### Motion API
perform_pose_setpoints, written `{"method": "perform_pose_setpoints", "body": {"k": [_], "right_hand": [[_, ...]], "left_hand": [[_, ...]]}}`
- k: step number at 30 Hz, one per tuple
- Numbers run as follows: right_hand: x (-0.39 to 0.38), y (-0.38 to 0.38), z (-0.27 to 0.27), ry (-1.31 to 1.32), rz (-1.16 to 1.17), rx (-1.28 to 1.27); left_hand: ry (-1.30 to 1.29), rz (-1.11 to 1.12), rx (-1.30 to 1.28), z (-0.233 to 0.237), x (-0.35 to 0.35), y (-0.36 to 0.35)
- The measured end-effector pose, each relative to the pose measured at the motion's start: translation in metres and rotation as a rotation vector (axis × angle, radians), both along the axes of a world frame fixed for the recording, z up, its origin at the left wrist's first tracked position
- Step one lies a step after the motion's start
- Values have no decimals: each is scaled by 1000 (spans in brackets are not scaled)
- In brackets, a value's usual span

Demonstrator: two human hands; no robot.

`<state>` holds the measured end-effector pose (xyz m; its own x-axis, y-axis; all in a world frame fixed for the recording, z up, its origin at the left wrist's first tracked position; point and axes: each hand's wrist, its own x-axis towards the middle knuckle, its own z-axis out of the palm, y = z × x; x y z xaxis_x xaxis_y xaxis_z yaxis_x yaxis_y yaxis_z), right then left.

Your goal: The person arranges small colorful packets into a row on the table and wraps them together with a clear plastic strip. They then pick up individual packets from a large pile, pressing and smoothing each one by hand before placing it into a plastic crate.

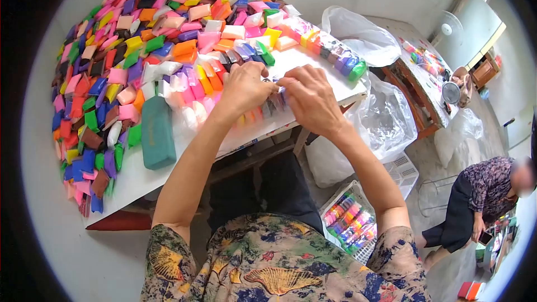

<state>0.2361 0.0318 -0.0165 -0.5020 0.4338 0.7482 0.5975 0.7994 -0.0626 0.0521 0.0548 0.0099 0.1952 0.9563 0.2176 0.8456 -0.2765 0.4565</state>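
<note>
My left hand and my right hand meet over the table's front edge, fingers bent and pinched together. Between and below them is a clear plastic bag with small coloured packets in it, partly hidden by my fingers and blurred. Just left of my left hand, wrapped packets in orange, pink and yellow stand in rows. Beyond my right hand lies a long clear bag filled with a row of coloured packets, its green end towards the right.
A large heap of coloured packets covers the table's left and back. A teal bottle-shaped object lies near the front edge. Clear plastic bags hang at the table's right end. Below stands a white basket of filled packs. Another person sits at right.
</note>
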Motion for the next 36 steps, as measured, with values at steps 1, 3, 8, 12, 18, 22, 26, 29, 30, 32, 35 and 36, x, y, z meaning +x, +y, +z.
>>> {"method": "perform_pose_setpoints", "body": {"k": [1, 3, 8, 12, 18, 22, 26, 29, 30, 32, 35, 36], "right_hand": [[-3, 1, -2, 3, -9, -34], [-6, 3, -10, 6, -28, -105], [19, 15, -12, 58, 54, -6], [70, 20, 6, 324, -291, 89], [38, -8, 0, 215, -177, 88], [12, -12, -2, 158, -115, 95], [-11, -9, 1, 127, -11, 86], [-22, -6, -1, 99, 33, 73], [-22, -2, -2, 94, 32, 70], [-18, 5, -8, 82, 27, 60], [-13, 12, -18, 46, -10, 32], [-13, 12, -20, 28, -19, 30]], "left_hand": [[-61, -10, -54, -3, -3, 4], [-185, -30, -166, -16, -11, 19], [-265, -117, -268, -18, -21, 28], [-264, -132, -241, -17, -21, 26], [-284, -192, -187, -19, -22, 21], [-284, -203, -1, -11, -24, 13], [-453, -121, 171, 34, -37, -33], [-535, 9, 158, 47, -60, -79], [-544, 52, 152, 45, -71, -90], [-427, 110, 186, 30, -89, -110], [-378, 148, 199, -4, -94, -129], [-380, 155, 196, -13, -94, -133]]}}
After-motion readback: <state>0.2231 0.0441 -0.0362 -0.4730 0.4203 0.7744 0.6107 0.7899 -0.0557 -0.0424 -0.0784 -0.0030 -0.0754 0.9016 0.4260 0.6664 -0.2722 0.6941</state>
